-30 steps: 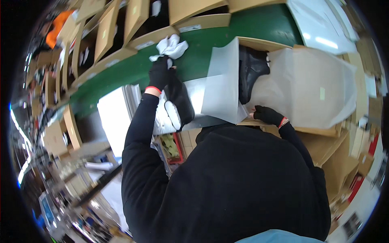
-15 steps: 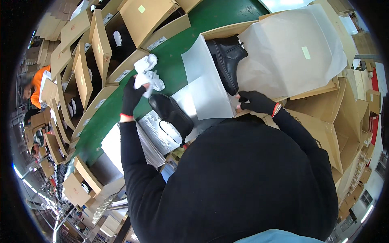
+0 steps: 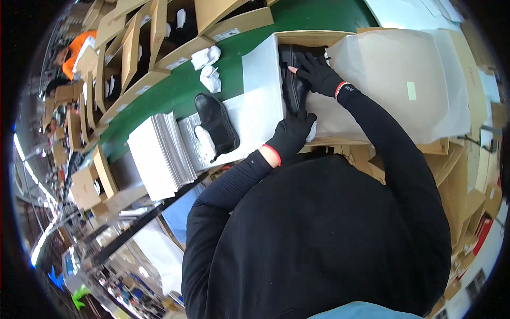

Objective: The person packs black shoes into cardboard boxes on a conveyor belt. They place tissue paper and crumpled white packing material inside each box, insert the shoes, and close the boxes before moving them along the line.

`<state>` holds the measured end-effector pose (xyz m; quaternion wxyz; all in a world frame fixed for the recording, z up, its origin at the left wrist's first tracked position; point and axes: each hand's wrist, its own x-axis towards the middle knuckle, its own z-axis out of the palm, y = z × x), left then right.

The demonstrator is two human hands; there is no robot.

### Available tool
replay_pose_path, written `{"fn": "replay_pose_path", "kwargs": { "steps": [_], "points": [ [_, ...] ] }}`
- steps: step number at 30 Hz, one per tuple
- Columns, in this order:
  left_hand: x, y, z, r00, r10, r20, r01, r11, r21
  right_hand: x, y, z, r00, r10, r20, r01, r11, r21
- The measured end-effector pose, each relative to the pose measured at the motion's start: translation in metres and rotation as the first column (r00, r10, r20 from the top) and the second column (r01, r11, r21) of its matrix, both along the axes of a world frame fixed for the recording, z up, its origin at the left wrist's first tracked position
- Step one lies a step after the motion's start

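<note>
A black ankle boot (image 3: 293, 90) lies in an open cardboard shoe box (image 3: 319, 38) lined with pale tissue paper (image 3: 372, 69). My right hand (image 3: 319, 77), in a black glove with bare thumb tip, rests on the boot's upper part, fingers spread. At the boot's near end, my left hand (image 3: 293, 133) is closed around a wad of white paper (image 3: 312, 131), which shows past its fingers. A second black boot (image 3: 217, 125) with white stuffing in its opening lies left of the box. Beyond it are two crumpled paper wads (image 3: 211, 78) on the green surface.
A stack of white sheets (image 3: 162, 154) lies left of the loose boot. Several open shoe boxes (image 3: 130, 56) line the far left side of the green conveyor (image 3: 159, 95). Empty-looking cartons (image 3: 451, 175) stand at the right. A person in orange (image 3: 79, 50) is at far left.
My left hand has moved from the paper wads on the green surface rightward to the boxed boot. My right hand has gone from the box's near edge up onto that boot.
</note>
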<state>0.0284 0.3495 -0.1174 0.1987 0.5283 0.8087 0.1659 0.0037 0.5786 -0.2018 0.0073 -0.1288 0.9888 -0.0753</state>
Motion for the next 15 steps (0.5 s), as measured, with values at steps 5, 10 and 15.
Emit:
{"fn": "replay_pose_path", "kwargs": {
  "steps": [5,10,15],
  "points": [
    [-0.002,-0.007,-0.044,0.933,0.015,-0.36,0.087,0.961,0.264,-0.01,-0.007,-0.006,0.999,0.011,-0.044,-0.011,1.0,0.019],
    [0.003,-0.007,-0.034,0.943,0.048,-0.33,-0.02,0.996,0.086,-0.008,-0.011,-0.004,0.999,-0.047,0.011,0.046,0.997,0.055],
    [0.002,-0.032,-0.059,0.97,0.016,-0.242,-0.001,0.998,0.059,0.021,0.013,0.028,0.987,-0.122,-0.104,0.113,0.99,-0.088]
  ]
}}
